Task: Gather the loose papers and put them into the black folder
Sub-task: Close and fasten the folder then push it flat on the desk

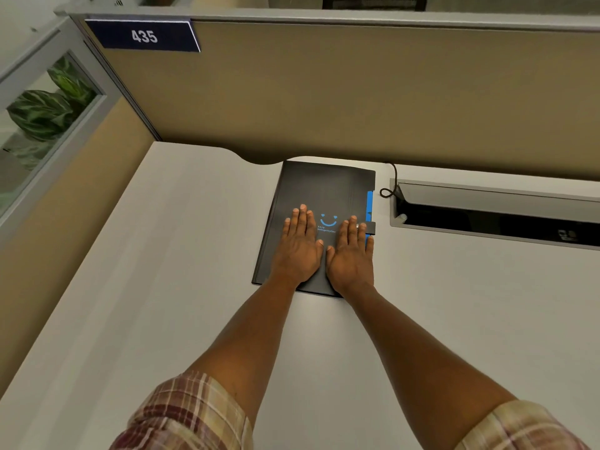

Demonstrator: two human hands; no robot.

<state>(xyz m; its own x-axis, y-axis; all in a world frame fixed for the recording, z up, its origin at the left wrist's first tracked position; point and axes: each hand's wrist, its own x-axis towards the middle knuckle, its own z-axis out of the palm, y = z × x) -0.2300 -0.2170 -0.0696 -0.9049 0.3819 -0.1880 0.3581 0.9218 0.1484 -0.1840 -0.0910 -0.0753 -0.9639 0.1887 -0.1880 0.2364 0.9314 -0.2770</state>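
Observation:
The black folder (324,186) lies closed on the white desk (162,287), close to the back partition, with a blue smile print on its cover and a blue strip along its right edge. My left hand (300,246) rests flat on the cover's lower left, fingers together and extended. My right hand (352,251) lies flat beside it on the lower right, its fingertips near the folder's clasp tab. Both palms press down and grip nothing. No loose papers show on the desk.
A tan cubicle partition (324,92) stands behind the desk with a sign reading 435 (144,36). A recessed cable tray (493,212) opens in the desk at the right, with a dark looped cord (389,186) at its corner. Plant leaves (48,105) show through a glass panel at left.

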